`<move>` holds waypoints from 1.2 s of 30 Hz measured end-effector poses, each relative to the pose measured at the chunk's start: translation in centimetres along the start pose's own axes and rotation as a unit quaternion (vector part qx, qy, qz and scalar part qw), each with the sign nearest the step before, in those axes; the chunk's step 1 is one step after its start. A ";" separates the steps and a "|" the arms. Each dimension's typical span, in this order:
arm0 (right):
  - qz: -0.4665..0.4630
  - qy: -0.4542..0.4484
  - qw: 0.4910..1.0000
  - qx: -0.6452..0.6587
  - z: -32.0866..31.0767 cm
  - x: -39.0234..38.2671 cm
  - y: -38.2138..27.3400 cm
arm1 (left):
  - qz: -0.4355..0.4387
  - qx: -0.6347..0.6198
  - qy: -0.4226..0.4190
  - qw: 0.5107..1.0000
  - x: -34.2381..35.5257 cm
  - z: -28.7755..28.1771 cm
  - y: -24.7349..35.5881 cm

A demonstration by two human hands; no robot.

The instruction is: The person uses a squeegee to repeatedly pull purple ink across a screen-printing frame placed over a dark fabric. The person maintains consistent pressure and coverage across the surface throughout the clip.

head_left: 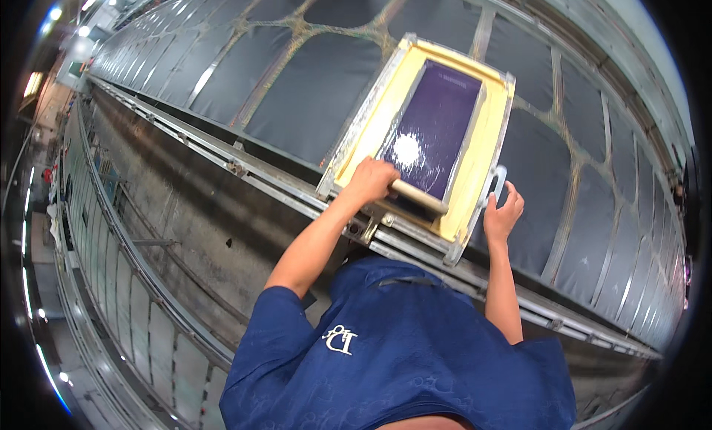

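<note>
A screen printing frame (495, 137) with a yellow border and metal edges lies across the long dark table in front of me. Its window holds a glossy dark purple area (443, 111) with a bright light reflection. My left hand (373, 179) is closed around the left end of a squeegee (420, 198) with a pale bar, which lies across the near end of the window. At the frame's right side is a light grey handle (499, 179). My right hand (504, 215) is beside this handle, thumb and fingers apart; whether it touches the handle is unclear.
The long table (297, 96) is covered with dark panels parted by shiny, patterned strips. A metal rail (267, 178) runs along its near edge, close to my body. Behind a concrete aisle (185, 207), another long table (137, 304) stands at the left.
</note>
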State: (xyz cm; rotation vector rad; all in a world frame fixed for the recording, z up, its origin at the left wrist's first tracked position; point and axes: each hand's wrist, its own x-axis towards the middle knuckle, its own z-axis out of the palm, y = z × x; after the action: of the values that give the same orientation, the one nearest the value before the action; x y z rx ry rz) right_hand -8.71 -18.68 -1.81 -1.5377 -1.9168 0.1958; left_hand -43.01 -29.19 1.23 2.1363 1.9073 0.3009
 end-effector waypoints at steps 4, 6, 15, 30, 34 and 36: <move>0.155 -0.309 0.902 0.258 -5.3 -7.3 -7.2 | 0.077 -0.003 -0.014 0.997 0.9 -0.9 -1.0; 0.217 -0.458 0.818 0.273 -5.0 -10.1 -10.4 | 0.096 -0.025 -0.057 0.993 1.7 -1.9 -1.3; 0.367 -0.507 0.664 0.410 4.9 -16.7 -17.9 | 0.157 -0.119 -0.108 0.974 3.3 -2.6 -3.4; 0.332 -0.304 0.757 0.473 -1.3 -15.4 -25.4 | 0.257 0.005 -0.030 0.966 3.3 -10.7 0.2; 0.282 -0.286 0.747 0.530 -5.9 -10.3 -28.3 | 0.236 0.015 -0.054 0.970 5.6 -17.2 1.3; 0.243 -0.301 0.745 0.544 -7.3 -7.2 -29.5 | 0.240 0.037 -0.085 0.966 7.8 -20.4 0.8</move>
State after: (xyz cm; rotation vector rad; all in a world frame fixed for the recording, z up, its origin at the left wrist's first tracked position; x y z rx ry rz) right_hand -27.85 -36.03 15.66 -1.0820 -1.2107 1.8653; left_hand -48.00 -20.35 20.64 2.5623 1.3093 0.1292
